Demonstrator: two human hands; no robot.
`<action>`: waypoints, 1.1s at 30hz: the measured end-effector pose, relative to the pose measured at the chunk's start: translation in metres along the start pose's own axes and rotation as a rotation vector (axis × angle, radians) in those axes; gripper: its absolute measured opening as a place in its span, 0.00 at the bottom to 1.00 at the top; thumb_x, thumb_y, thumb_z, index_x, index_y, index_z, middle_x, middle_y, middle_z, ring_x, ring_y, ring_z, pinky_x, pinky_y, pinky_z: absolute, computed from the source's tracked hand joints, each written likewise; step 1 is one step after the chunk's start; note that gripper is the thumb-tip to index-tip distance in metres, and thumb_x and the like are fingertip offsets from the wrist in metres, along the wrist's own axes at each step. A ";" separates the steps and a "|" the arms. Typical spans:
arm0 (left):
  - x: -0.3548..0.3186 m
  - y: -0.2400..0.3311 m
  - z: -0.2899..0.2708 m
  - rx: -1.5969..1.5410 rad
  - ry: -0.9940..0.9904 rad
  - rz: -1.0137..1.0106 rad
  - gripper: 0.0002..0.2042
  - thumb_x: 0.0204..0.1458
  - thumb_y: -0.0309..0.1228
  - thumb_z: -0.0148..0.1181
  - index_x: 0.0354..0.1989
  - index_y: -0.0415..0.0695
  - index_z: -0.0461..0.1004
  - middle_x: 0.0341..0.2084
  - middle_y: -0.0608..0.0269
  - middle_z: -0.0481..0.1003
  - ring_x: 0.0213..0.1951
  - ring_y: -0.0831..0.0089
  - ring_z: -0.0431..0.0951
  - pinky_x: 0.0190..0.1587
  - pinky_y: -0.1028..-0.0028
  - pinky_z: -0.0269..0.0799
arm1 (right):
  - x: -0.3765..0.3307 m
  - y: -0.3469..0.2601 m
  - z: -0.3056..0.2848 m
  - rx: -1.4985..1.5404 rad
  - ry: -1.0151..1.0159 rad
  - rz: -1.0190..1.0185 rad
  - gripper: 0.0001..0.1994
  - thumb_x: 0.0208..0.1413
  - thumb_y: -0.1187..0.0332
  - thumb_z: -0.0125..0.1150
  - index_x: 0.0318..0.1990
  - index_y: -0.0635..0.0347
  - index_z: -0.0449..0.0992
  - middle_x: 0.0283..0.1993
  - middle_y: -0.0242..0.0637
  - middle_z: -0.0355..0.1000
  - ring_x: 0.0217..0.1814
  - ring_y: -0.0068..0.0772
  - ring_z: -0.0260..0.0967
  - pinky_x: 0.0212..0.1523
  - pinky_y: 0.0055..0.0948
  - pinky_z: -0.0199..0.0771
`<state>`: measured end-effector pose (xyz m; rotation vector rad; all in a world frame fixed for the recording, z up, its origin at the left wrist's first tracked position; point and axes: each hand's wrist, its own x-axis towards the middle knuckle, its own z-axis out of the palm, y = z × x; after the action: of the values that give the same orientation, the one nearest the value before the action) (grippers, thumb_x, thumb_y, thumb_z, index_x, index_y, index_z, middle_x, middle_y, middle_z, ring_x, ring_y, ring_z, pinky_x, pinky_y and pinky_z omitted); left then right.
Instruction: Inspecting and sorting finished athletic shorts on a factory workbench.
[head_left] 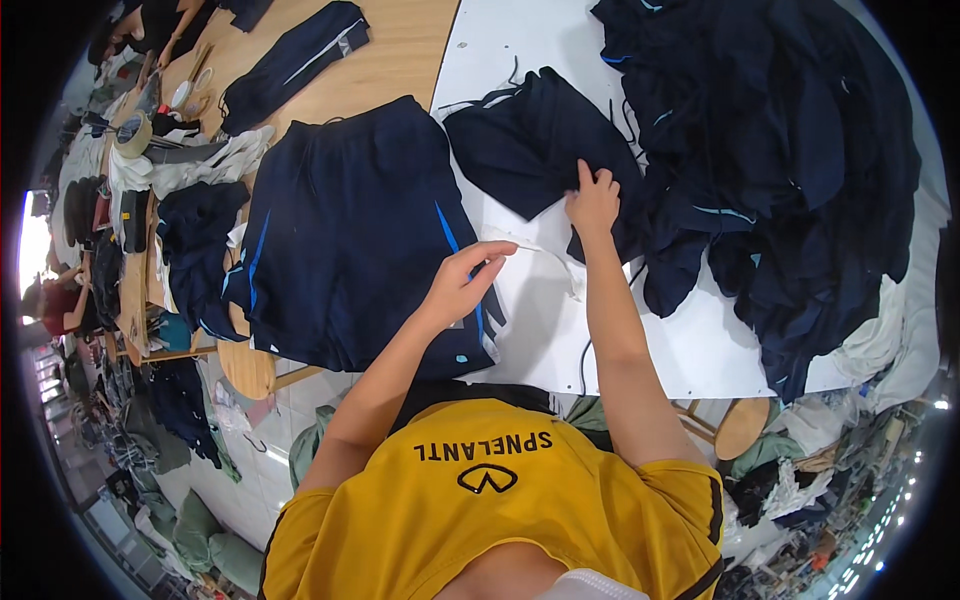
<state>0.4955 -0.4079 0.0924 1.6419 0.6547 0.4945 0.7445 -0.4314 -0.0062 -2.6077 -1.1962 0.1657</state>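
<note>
A pair of navy shorts (350, 240) with bright blue side stripes lies spread flat at the left. My left hand (465, 285) is over its right edge, thumb and fingers closed together; a thin pale thing (530, 248) sticks out from the fingertips, too small to name. A smaller folded navy garment (545, 130) with dark cords lies to the right of the shorts. On its lower right part rests my right hand (594, 203), fingers apart and holding nothing I can see. A big heap of navy garments (790, 150) lies beside it, further right.
The white tabletop (540, 345) meets a wooden one (405, 45) behind the shorts. Another folded navy garment (300, 65) lies at the far left, near a tape roll (133, 134). Wooden stools (247, 368) and cloth piles surround the table. Other people work at far left.
</note>
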 end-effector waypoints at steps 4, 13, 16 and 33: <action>0.019 -0.017 0.003 -0.348 -0.037 -0.072 0.12 0.58 0.26 0.45 0.48 0.37 0.69 0.41 0.60 0.74 0.45 0.74 0.72 0.49 0.78 0.64 | 0.018 0.054 0.004 0.469 -0.020 0.115 0.23 0.49 0.62 0.61 0.51 0.63 0.69 0.41 0.42 0.73 0.41 0.43 0.70 0.47 0.30 0.68; 0.102 0.003 0.056 -0.532 -0.029 -0.713 0.37 0.49 0.51 0.57 0.64 0.54 0.49 0.58 0.58 0.58 0.54 0.61 0.63 0.55 0.61 0.57 | -0.033 0.043 -0.119 2.071 -0.235 0.462 0.20 0.57 0.61 0.53 0.55 0.61 0.67 0.55 0.39 0.67 0.57 0.38 0.63 0.59 0.34 0.59; 0.107 -0.055 0.079 0.054 -0.094 -0.417 0.45 0.36 0.54 0.65 0.63 0.56 0.47 0.56 0.44 0.56 0.57 0.49 0.58 0.57 0.60 0.58 | -0.047 0.034 -0.120 2.059 -0.114 0.474 0.21 0.57 0.60 0.50 0.56 0.60 0.66 0.56 0.39 0.66 0.58 0.38 0.61 0.61 0.35 0.57; 0.057 -0.040 0.114 0.711 -0.268 -0.293 0.26 0.42 0.48 0.62 0.47 0.47 0.64 0.41 0.53 0.68 0.44 0.55 0.72 0.40 0.64 0.71 | -0.167 0.141 -0.055 1.038 0.414 0.598 0.17 0.59 0.63 0.52 0.45 0.70 0.72 0.41 0.36 0.72 0.41 0.24 0.64 0.47 0.22 0.62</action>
<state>0.6061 -0.4507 0.0317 2.1707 0.9101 -0.2061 0.7491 -0.6565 0.0045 -1.8167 -0.0638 0.2534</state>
